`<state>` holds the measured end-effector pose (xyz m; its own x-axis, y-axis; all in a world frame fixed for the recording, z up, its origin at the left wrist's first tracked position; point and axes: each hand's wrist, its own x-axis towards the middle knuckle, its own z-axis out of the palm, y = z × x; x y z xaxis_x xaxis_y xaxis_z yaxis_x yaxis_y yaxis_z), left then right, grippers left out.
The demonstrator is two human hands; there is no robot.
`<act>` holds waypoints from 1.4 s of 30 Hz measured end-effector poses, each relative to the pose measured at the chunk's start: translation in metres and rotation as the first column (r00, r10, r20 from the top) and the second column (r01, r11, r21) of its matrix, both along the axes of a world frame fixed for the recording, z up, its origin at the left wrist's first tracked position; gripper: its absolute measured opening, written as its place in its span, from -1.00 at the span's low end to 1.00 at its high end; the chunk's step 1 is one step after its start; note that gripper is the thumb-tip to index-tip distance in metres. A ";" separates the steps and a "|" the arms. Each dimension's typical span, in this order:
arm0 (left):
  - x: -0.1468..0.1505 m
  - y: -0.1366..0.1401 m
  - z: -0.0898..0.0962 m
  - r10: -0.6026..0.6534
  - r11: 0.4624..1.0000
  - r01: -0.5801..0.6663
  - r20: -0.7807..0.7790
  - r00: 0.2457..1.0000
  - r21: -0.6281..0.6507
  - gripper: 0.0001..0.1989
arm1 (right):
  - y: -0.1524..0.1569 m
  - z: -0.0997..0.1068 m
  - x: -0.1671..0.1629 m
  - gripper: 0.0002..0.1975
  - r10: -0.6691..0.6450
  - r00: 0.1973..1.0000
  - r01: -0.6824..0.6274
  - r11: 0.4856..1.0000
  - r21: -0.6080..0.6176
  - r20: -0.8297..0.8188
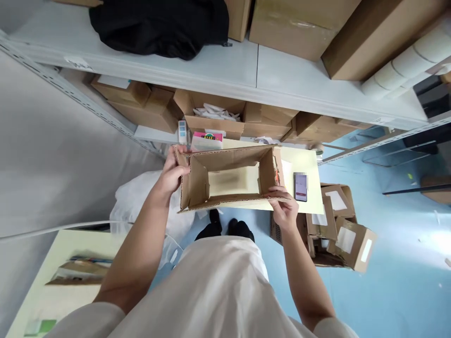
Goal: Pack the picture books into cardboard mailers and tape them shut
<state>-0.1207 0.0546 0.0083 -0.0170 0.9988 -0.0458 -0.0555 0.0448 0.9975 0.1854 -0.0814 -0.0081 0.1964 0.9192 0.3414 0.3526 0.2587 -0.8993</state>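
Observation:
A long cardboard box point(230, 157) is held up over the pale yellow table point(306, 162). Through its open bottom I see the tabletop. My left hand point(172, 171) grips the box's left end, thumb on the inside wall and fingers at the outside. At the near right corner, my right hand point(283, 206) is closed on the cardboard edge. A phone point(300, 187) with a lit screen lies on the table just right of the box. Behind the box's far wall are a pink-topped packet point(207, 141) and a small white-and-blue item point(182, 131).
A shelf point(211, 70) spans overhead, carrying boxes, white rolls point(405, 65) and black cloth point(162, 26). Several small cartons point(352, 241) fill a large box on the floor at right. White plastic wrap point(132, 197) lies at left, beside a second table point(45, 263).

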 end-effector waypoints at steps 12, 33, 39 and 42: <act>0.025 0.006 -0.023 -0.141 0.983 0.167 -0.267 0.953 0.079 -0.63 | -0.029 -0.038 0.024 -0.72 0.107 0.990 -0.088 0.977 -0.194 0.092; 0.019 -0.042 -0.004 -0.123 0.973 0.080 -0.194 0.973 -0.215 -0.38 | 0.068 0.007 0.066 -0.59 -0.008 0.972 -0.088 0.913 -0.398 -0.234; 0.025 -0.036 -0.004 -0.150 0.980 0.121 -0.186 0.971 -0.158 -0.42 | 0.091 0.035 0.056 -0.53 0.175 0.945 -0.045 0.906 -0.420 0.276; 0.025 -0.036 -0.005 -0.187 0.970 0.154 -0.171 0.967 -0.190 -0.35 | 0.103 0.046 0.048 -0.48 0.095 0.852 0.125 0.918 -0.376 0.515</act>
<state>-0.0956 0.0181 0.0033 0.1280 0.9644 -0.2316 0.1539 0.2114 0.9652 0.2331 0.0220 0.0380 0.1088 0.9939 0.0189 0.7901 -0.0749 -0.6084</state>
